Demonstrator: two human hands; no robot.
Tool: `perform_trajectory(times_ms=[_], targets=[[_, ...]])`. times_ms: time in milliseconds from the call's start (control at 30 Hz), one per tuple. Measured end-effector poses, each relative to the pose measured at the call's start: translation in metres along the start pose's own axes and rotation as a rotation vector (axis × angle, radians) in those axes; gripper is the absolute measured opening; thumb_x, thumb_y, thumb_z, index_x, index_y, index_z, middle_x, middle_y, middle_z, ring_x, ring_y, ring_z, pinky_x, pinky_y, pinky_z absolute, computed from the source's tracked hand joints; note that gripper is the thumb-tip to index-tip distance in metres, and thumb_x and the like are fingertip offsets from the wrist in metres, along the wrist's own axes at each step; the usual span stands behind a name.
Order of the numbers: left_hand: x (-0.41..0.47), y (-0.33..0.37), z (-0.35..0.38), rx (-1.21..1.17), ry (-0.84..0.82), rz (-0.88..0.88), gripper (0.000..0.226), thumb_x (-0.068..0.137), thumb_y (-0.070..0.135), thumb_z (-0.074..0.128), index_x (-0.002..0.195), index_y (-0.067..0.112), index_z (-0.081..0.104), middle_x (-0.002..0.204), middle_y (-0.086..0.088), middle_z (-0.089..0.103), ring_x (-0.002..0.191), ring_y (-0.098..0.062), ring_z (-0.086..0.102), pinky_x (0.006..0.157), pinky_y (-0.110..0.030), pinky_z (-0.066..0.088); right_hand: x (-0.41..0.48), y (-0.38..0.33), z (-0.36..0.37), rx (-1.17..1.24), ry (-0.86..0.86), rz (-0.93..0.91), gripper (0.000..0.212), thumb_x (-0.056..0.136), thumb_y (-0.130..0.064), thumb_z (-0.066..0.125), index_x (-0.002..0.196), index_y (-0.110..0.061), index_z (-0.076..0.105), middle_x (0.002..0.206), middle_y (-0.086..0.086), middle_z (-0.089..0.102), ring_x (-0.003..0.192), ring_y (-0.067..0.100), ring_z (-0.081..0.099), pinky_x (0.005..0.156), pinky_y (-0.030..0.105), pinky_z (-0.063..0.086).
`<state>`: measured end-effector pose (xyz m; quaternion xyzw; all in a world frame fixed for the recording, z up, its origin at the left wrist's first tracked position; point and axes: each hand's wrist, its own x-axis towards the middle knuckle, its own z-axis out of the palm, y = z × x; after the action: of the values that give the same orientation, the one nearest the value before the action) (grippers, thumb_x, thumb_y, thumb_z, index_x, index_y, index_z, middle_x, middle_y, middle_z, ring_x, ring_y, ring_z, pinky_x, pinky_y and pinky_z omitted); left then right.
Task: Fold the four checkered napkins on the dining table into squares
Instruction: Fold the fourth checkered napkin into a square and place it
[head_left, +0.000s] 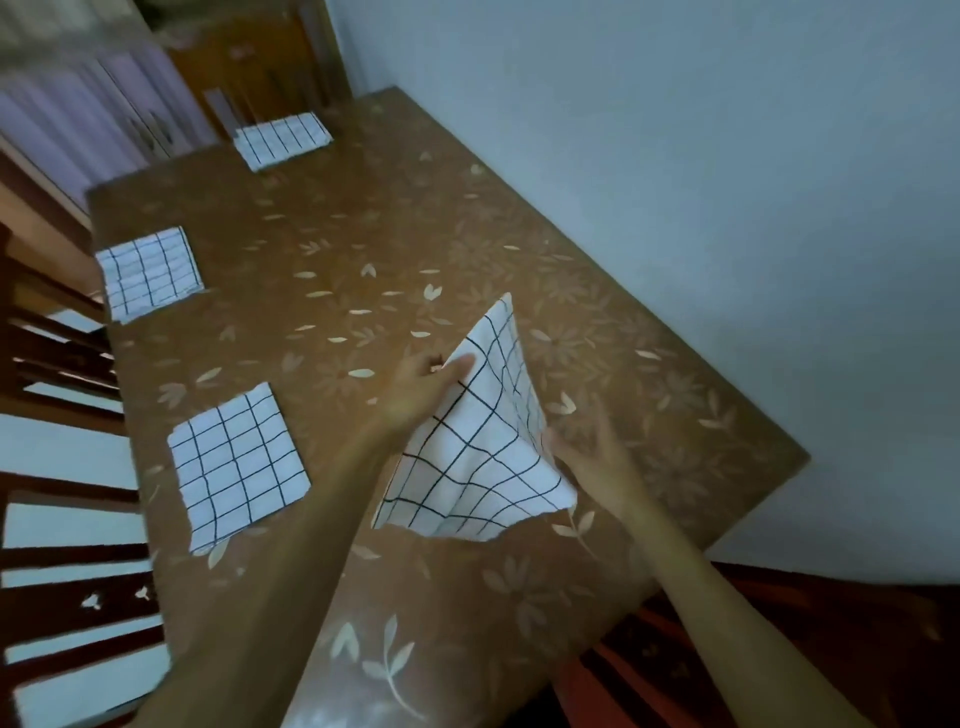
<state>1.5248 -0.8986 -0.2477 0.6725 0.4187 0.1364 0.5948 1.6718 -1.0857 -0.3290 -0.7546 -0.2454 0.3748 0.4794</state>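
Observation:
Three white napkins with a black grid lie folded into squares on the brown floral table (395, 244): one near me at the left (236, 464), one at the left edge (149, 273), one at the far end (283, 139). A fourth napkin (478, 447) is lifted off the table near the right side. My left hand (423, 387) pinches its upper edge between thumb and fingers. My right hand (592, 452) is at the cloth's right edge with fingers spread; whether it grips the cloth I cannot tell.
Dark wooden chairs (62, 364) stand along the table's left side, and another chair (260, 67) stands at the far end. A pale wall (701, 182) runs close along the table's right edge. A reddish chair seat (753, 649) shows below the near right corner.

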Motion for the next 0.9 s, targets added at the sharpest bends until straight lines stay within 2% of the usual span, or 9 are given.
perform_trajectory(times_ms=[100, 133, 233, 333, 400, 533, 667, 767, 900], targets=[[-0.015, 0.022, -0.004, -0.208, 0.072, -0.070, 0.046, 0.086, 0.041, 0.073, 0.093, -0.004, 0.066, 0.088, -0.018, 0.069, 0.085, -0.041, 0.068, 0.082, -0.050, 0.058, -0.016, -0.022, -0.016, 0.039, -0.074, 0.066, 0.091, 0.075, -0.073, 0.062, 0.148, -0.049, 0.014, 0.153, -0.011, 0.036, 0.140, 0.016, 0.035, 0.115, 0.046, 0.030], [-0.019, 0.026, -0.004, -0.263, 0.108, -0.091, 0.046, 0.087, 0.039, 0.072, 0.098, -0.005, 0.067, 0.094, -0.021, 0.072, 0.088, -0.042, 0.070, 0.082, -0.051, 0.059, -0.021, -0.028, -0.020, 0.051, -0.084, 0.086, 0.086, 0.078, -0.073, 0.058, 0.149, -0.047, 0.016, 0.152, -0.011, 0.035, 0.140, 0.017, 0.034, 0.114, 0.044, 0.029], [-0.031, 0.038, -0.002, -0.341, 0.182, -0.134, 0.029, 0.093, 0.033, 0.066, 0.103, 0.007, 0.069, 0.094, -0.013, 0.075, 0.078, -0.026, 0.073, 0.066, -0.039, 0.061, -0.034, -0.051, -0.029, 0.159, -0.099, 0.023, 0.073, 0.080, -0.069, 0.057, 0.145, -0.045, 0.034, 0.146, -0.016, 0.041, 0.137, 0.013, 0.038, 0.112, 0.042, 0.033], [-0.042, 0.042, -0.003, -0.295, 0.202, -0.103, 0.035, 0.093, 0.041, 0.064, 0.107, 0.009, 0.070, 0.101, -0.011, 0.075, 0.092, -0.027, 0.072, 0.082, -0.048, 0.059, -0.039, -0.069, -0.038, 0.177, -0.070, -0.155, 0.055, 0.078, -0.044, 0.076, 0.129, -0.038, 0.056, 0.128, -0.019, 0.059, 0.119, -0.004, 0.054, 0.096, 0.021, 0.045], [-0.049, 0.046, -0.003, -0.260, 0.214, -0.048, 0.038, 0.093, 0.045, 0.061, 0.108, 0.011, 0.069, 0.105, -0.010, 0.074, 0.099, -0.028, 0.070, 0.087, -0.047, 0.057, -0.039, -0.079, -0.047, 0.116, -0.039, -0.218, 0.049, 0.074, -0.022, 0.084, 0.115, -0.037, 0.062, 0.117, -0.019, 0.064, 0.107, -0.011, 0.058, 0.085, 0.014, 0.046], [-0.064, 0.051, -0.002, -0.079, 0.264, 0.101, 0.040, 0.091, 0.040, 0.066, 0.119, 0.013, 0.059, 0.111, -0.004, 0.069, 0.103, -0.024, 0.066, 0.085, -0.043, 0.057, -0.038, -0.090, -0.064, -0.005, -0.014, -0.267, 0.045, 0.072, -0.005, 0.082, 0.109, -0.028, 0.071, 0.115, -0.011, 0.068, 0.104, 0.004, 0.064, 0.087, 0.024, 0.053], [-0.074, 0.050, -0.007, 0.037, 0.308, 0.177, 0.053, 0.091, 0.024, 0.070, 0.138, 0.019, 0.046, 0.103, -0.003, 0.068, 0.094, -0.019, 0.067, 0.071, -0.034, 0.057, -0.042, -0.095, -0.074, -0.090, 0.020, -0.320, 0.039, 0.073, -0.006, 0.079, 0.107, -0.024, 0.072, 0.111, -0.010, 0.069, 0.103, 0.006, 0.064, 0.089, 0.027, 0.050], [-0.080, 0.054, -0.012, 0.059, 0.287, 0.278, 0.046, 0.092, 0.015, 0.068, 0.134, 0.026, 0.053, 0.082, 0.000, 0.063, 0.078, -0.016, 0.062, 0.067, -0.026, 0.051, -0.046, -0.098, -0.080, -0.112, 0.032, -0.351, 0.035, 0.074, -0.008, 0.080, 0.104, -0.025, 0.072, 0.107, -0.011, 0.069, 0.098, 0.003, 0.064, 0.082, 0.023, 0.049], [-0.087, 0.063, -0.018, 0.083, 0.207, 0.366, 0.028, 0.088, 0.006, 0.070, 0.108, 0.026, 0.069, 0.090, 0.003, 0.067, 0.084, -0.016, 0.063, 0.077, -0.032, 0.057, -0.052, -0.101, -0.091, -0.084, 0.042, -0.349, 0.032, 0.076, -0.008, 0.079, 0.104, -0.021, 0.072, 0.104, -0.009, 0.069, 0.095, 0.005, 0.064, 0.076, 0.019, 0.049]])
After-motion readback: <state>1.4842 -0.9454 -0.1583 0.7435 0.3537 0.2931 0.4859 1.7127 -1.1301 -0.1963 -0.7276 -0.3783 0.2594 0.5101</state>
